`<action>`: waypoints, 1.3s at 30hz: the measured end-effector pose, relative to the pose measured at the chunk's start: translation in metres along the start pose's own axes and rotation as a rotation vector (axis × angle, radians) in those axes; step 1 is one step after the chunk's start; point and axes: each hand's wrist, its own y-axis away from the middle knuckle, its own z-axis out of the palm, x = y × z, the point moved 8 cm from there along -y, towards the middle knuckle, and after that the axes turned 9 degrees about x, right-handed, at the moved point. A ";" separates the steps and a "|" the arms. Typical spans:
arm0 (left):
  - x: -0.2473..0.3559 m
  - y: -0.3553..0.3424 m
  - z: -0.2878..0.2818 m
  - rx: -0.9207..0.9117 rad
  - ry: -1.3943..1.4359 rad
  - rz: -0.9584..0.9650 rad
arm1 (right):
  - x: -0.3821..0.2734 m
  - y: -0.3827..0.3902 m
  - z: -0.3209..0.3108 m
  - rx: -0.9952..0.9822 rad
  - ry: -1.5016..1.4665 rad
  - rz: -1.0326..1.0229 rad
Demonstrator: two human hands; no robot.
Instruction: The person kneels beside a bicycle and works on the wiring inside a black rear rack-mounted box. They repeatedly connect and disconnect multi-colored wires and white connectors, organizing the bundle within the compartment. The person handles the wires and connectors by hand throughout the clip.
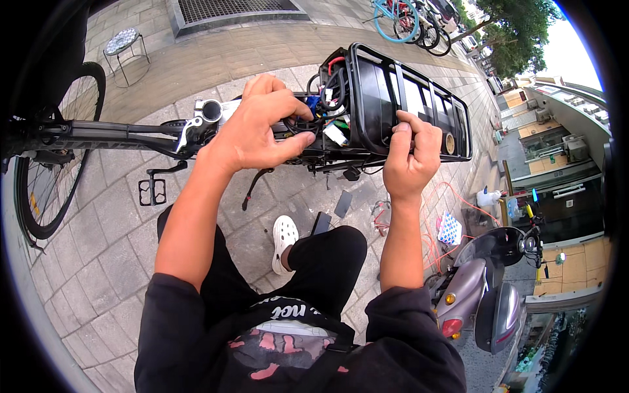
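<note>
A black bicycle (69, 134) stands crosswise in front of me, with a black rear rack (436, 98). An opened compartment at the rack's front shows tangled black, red, blue and green wires (334, 88) and a white connector (335, 133). My left hand (259, 124) reaches over the frame to this wiring, thumb and bent fingers apart; some fingertips are among the cables. My right hand (411, 150) is at the rack's near side, fingers curled and thumb against the index finger; what they grip, if anything, I cannot make out. A silver seat clamp (211, 110) sits left of my left hand.
A stool (122, 42) stands at upper left, parked bicycles (396, 16) at the top. On the paving lie a black flat object (321, 223) and orange tubing (436, 193) beside a spotted box (449, 229). A scooter (465, 295) stands at right, near shopfronts.
</note>
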 end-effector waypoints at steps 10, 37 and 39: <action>0.009 0.000 -0.005 -0.068 -0.051 0.075 | -0.008 -0.002 -0.002 0.027 0.003 -0.067; 0.019 0.000 -0.005 0.310 -0.413 0.032 | -0.089 -0.053 0.060 -0.908 0.199 -0.437; 0.015 0.004 -0.011 0.340 -0.361 0.029 | -0.089 -0.061 0.071 -0.974 0.204 -0.436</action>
